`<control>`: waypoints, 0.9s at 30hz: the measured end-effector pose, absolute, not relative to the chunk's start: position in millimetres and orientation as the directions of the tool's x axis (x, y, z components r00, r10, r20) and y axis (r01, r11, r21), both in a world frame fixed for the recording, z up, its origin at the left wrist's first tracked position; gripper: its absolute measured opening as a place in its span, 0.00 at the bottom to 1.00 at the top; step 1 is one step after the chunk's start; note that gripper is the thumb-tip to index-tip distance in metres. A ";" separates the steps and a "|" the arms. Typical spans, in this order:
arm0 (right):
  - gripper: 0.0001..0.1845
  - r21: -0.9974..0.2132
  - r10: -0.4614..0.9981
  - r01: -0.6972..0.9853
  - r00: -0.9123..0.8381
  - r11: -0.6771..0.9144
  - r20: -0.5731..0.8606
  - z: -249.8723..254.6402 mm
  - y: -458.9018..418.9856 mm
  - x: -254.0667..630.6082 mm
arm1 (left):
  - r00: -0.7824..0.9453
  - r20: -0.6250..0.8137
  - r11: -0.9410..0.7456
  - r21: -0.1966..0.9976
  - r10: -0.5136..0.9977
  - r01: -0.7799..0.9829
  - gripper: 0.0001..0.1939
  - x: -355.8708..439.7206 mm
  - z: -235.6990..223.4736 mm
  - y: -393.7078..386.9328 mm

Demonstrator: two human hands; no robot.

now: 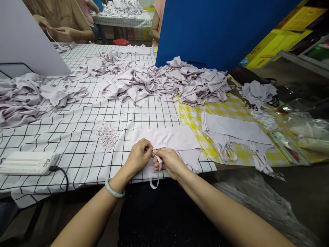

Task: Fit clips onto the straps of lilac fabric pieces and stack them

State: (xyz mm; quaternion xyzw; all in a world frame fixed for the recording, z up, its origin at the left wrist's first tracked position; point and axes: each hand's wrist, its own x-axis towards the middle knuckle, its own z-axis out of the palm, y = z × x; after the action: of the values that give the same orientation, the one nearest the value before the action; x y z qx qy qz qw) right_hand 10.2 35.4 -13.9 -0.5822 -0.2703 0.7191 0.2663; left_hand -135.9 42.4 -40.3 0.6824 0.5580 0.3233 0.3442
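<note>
A pale lilac garment with thin straps (166, 134) lies flat at the table's near edge. My left hand (138, 155), with a pale green bangle on its wrist, pinches at the garment's strap. My right hand (171, 162) is closed on the same strap (154, 185), close against the left fingertips, and a loop of it hangs below. A tiny piece between the fingertips is too small to make out. To the right, a stack of similar garments (233, 128) lies with straps hanging toward the edge.
Small pale scraps (106, 134) lie left of my hands, near a white power bank (29, 163) with a black cable. Heaped garments (164, 80) lie farther back, before a blue panel (200, 32). Clear plastic bags (308, 128) lie at right. Other people work across the table.
</note>
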 end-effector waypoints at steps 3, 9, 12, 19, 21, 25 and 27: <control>0.10 -0.702 0.708 -0.130 -0.255 -0.700 -0.659 -5.7 12.4 23.4 | 0.261 0.133 -0.252 0.830 0.956 0.497 0.07 -142.7 -42.9 40.5; 0.18 -0.699 0.736 -0.239 -0.305 -0.674 -0.605 -15.2 -63.2 41.3 | 0.406 0.377 -0.554 0.596 0.832 0.582 0.14 -151.6 -53.0 30.9; 0.18 -0.593 0.685 -0.348 -0.294 -0.726 -0.666 -25.0 -83.4 49.4 | 0.457 0.356 -0.578 0.549 0.815 0.603 0.15 -158.2 -51.7 30.3; 0.13 -0.866 0.982 0.478 0.176 -0.148 -0.071 -18.3 10.5 124.9 | 0.173 0.134 -0.209 0.339 0.976 0.917 0.15 -185.1 -18.2 80.5; 0.07 -0.721 0.980 0.690 0.180 -0.066 0.082 -18.6 61.5 139.3 | 0.117 -0.033 -0.109 0.189 0.993 0.976 0.19 -185.1 -6.2 100.8; 0.13 -0.629 0.984 0.770 0.170 -0.106 0.043 -30.0 127.5 140.2 | 0.209 -0.306 -0.178 0.125 0.929 0.976 0.10 -178.2 13.9 126.0; 0.14 -0.673 0.988 0.735 0.149 -0.082 0.042 -36.5 134.9 135.1 | 0.239 -0.328 -0.202 0.141 0.914 0.969 0.05 -177.2 20.2 128.7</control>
State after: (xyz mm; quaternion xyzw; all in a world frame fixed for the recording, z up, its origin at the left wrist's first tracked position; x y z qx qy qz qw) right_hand 135.1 134.9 -36.5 -0.7017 -0.6138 0.2209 0.2866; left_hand -177.2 128.7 20.2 0.7705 0.6110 -0.0862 0.1600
